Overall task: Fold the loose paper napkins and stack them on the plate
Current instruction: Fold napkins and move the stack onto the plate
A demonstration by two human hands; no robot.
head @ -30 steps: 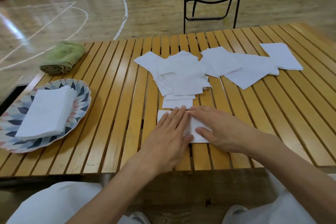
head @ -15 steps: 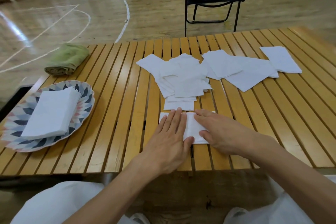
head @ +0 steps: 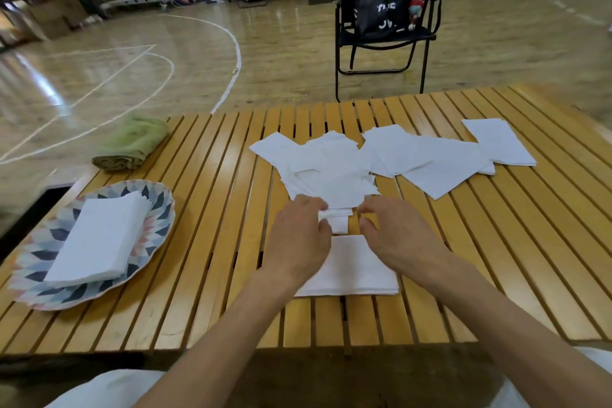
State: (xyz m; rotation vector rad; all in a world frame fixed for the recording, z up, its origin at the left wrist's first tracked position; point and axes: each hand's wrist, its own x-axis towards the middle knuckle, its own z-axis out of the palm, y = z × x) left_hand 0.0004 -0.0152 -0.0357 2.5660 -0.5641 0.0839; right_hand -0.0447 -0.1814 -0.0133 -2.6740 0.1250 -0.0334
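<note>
Progress partial: folded stack [head: 99, 242] sits on plate [head: 159, 209], one folded napkin [head: 351, 268] lies by me. My left hand [head: 298, 238] pinches loose pile [head: 331, 172]; right hand [head: 394, 235] relaxed, empty. Many left.

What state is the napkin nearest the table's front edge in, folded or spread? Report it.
Folded: the nearest napkin lies as a compact rectangle, with layered edges along its near side.
</note>
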